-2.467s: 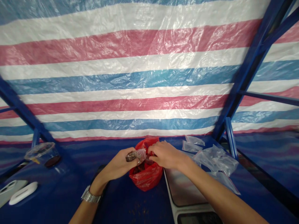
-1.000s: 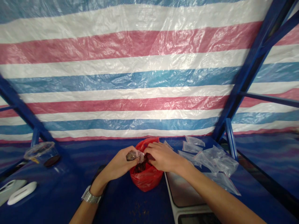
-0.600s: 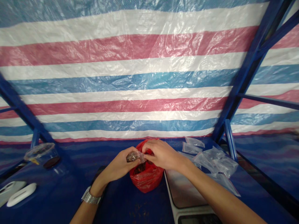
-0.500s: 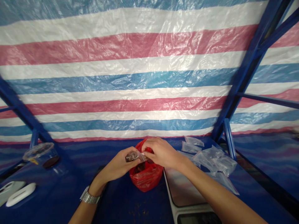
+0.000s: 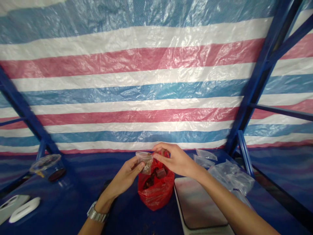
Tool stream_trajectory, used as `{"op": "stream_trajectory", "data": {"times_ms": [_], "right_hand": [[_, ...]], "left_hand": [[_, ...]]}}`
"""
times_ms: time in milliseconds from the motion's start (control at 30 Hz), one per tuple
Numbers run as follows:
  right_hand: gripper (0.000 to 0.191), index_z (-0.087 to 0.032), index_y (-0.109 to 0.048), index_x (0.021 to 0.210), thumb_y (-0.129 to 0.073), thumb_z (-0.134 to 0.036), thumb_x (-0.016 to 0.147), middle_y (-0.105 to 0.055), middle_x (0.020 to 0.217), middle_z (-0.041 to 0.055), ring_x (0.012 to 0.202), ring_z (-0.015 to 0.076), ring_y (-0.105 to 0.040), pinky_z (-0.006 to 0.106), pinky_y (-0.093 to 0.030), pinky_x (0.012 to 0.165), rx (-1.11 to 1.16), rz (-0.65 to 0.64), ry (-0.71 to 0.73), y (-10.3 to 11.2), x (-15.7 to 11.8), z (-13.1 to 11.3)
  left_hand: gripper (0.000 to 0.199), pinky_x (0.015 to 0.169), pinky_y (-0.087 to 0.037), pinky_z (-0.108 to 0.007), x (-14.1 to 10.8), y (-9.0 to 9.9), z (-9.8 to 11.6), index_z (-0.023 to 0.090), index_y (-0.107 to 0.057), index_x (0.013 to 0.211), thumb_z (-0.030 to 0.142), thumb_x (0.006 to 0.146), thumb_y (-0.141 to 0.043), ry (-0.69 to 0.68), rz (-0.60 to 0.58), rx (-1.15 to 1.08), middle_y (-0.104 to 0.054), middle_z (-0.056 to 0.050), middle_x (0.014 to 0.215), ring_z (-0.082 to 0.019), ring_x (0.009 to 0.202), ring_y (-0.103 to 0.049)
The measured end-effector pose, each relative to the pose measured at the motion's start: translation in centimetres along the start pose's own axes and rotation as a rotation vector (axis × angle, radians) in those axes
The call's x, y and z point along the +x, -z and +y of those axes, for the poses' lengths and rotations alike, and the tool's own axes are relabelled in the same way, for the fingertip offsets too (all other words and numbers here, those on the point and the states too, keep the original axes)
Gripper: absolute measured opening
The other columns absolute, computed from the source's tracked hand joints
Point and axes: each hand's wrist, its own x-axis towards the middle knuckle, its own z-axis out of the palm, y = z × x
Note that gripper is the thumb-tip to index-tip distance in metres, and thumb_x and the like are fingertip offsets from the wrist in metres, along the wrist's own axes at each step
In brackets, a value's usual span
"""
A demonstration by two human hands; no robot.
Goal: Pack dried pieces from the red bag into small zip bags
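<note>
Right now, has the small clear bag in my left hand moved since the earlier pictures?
Yes: the small clear bag in your left hand has moved up in view, nearer the lower edge of the striped sheet.

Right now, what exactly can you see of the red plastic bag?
The red plastic bag looks thin, shiny and crinkled, its mouth open upward. It sits on the blue table, left of the scale. Dark brown pieces and a translucent item show inside. In view, the clear zip bag in the left hand overlaps its far left rim, the right hand its far right; whether either touches it is unclear.
</note>
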Motion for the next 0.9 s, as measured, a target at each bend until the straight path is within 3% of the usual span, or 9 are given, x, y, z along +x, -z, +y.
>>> {"op": "stream_trajectory", "data": {"times_ms": [300,433,567,767,900], "right_hand": [[0.018,-0.022,-0.073,0.093,-0.055,-0.023,0.098,-0.076,0.088,0.0007,0.079,0.0167,-0.067,0.028,-0.048,0.075,-0.153,0.08,-0.043,0.0,0.0,-0.7],[0.019,-0.021,-0.064,0.09,-0.051,-0.03,0.101,-0.068,0.078,-0.0007,0.073,0.0162,-0.063,0.027,-0.046,0.068,-0.041,0.095,-0.086,1.4,-1.0,-1.3],[0.028,-0.022,-0.058,0.09,-0.048,-0.044,0.104,-0.06,0.074,-0.0022,0.069,0.0162,-0.058,0.026,-0.046,0.064,0.035,0.088,-0.217,3.7,-4.2,-0.2],[0.031,-0.02,-0.065,0.092,-0.049,-0.044,0.104,-0.064,0.08,0.0009,0.071,0.0172,-0.059,0.027,-0.046,0.064,-0.062,-0.204,-0.394,5.3,-9.3,3.0],[0.023,-0.022,-0.074,0.095,-0.056,-0.034,0.101,-0.072,0.092,0.0034,0.084,0.0196,-0.066,0.03,-0.05,0.079,-0.244,-0.171,-0.306,4.8,-10.3,3.9]], "left_hand": [[0.054,0.117,-0.044,-0.045,-0.3,-1.4,-0.3,0.023,-0.059,0.146,0.055,0.103,-0.052,-0.024,-0.039,-0.02,-0.067,-0.01,0.142,-0.028,0.124,-0.064],[0.067,0.113,-0.048,-0.044,-0.1,-1.2,-0.7,0.024,-0.053,0.152,0.067,0.101,-0.045,-0.02,-0.02,-0.153,-0.064,-0.013,0.146,-0.029,0.126,-0.064],[0.085,0.101,-0.054,-0.042,0.6,-1.4,-1.4,0.016,-0.063,0.139,0.082,0.095,-0.035,-0.015,0.051,-0.251,-0.071,-0.018,0.131,-0.03,0.114,-0.068],[0.06,0.102,-0.052,-0.039,0.0,-2.3,-0.4,0.019,-0.071,0.121,0.067,0.102,-0.04,-0.058,0.11,0.029,-0.075,-0.012,0.122,-0.026,0.11,-0.069],[0.037,0.112,-0.047,-0.04,-0.6,-2.9,0.0,0.025,-0.072,0.12,0.05,0.101,-0.055,-0.122,0.05,0.422,-0.072,-0.008,0.13,-0.028,0.123,-0.065]]}}
